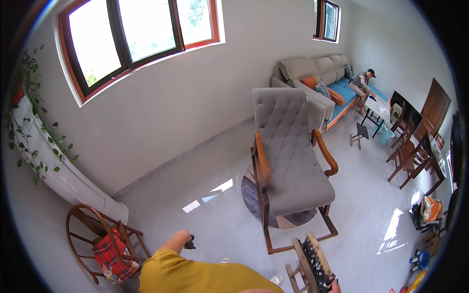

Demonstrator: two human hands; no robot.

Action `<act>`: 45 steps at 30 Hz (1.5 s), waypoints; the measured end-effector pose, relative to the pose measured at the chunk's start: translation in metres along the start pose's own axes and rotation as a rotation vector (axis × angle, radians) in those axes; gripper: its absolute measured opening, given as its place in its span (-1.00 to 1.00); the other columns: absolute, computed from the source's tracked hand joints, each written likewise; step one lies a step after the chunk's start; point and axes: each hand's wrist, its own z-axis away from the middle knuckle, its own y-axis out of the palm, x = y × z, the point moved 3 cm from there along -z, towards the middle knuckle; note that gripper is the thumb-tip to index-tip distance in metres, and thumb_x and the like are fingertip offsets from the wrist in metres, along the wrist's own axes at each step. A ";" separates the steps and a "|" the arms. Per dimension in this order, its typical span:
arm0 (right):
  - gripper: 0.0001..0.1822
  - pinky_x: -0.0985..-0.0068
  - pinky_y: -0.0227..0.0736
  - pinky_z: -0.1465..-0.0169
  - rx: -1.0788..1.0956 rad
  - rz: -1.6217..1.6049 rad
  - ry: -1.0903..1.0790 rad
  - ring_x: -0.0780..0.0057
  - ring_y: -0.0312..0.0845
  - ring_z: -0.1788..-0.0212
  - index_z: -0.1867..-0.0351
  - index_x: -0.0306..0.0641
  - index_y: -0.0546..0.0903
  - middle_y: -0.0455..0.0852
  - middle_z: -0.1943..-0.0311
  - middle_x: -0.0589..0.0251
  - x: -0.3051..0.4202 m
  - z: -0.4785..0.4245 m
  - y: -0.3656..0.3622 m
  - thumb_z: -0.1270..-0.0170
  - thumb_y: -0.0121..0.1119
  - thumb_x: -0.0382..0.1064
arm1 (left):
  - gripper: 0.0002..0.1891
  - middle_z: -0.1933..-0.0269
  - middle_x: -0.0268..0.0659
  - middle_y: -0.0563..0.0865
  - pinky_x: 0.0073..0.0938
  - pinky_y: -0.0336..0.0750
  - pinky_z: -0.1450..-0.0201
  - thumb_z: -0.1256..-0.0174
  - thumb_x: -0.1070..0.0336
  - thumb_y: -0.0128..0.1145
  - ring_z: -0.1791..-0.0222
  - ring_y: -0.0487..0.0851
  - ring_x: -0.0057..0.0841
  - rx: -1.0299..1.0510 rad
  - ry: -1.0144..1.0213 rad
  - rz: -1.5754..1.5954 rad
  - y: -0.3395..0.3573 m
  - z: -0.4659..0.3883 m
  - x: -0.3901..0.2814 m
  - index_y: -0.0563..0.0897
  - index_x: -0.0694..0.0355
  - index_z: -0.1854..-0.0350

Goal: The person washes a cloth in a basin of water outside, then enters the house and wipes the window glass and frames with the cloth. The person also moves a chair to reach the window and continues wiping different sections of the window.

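Observation:
My left hand [186, 238], at the end of a bent forearm below a yellow sleeve, is closed round a small black item [190, 243] whose kind I cannot tell. At the bottom right, my right hand [333, 286] grips the end of a small folding stool [298, 262] with wooden bars and black-and-white webbing, held tilted. Just beyond the stool stands a grey tufted armchair [285, 146] with wooden armrests and a wooden base. Part of my right hand is cut off by the picture's lower edge.
A wooden chair [78, 238] with a red plaid cushion [113, 256] is at lower left, by a white column [73, 175] with trailing leaves. A person [361, 86] sits on the far sofa [326, 69] by a folding table [379, 108]. Wooden chairs [406, 154] line the right.

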 end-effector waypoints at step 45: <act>-0.88 0.45 0.49 0.44 -0.605 -0.354 -0.086 0.35 0.58 0.45 0.43 -0.41 0.61 0.64 0.46 0.17 0.409 -0.958 -0.349 -0.09 0.10 -0.39 | -0.71 0.14 -0.18 0.65 -0.22 0.48 0.08 -0.29 0.11 -0.06 0.09 0.58 -0.21 -0.157 1.009 -0.294 0.101 0.321 -1.421 0.62 0.15 0.15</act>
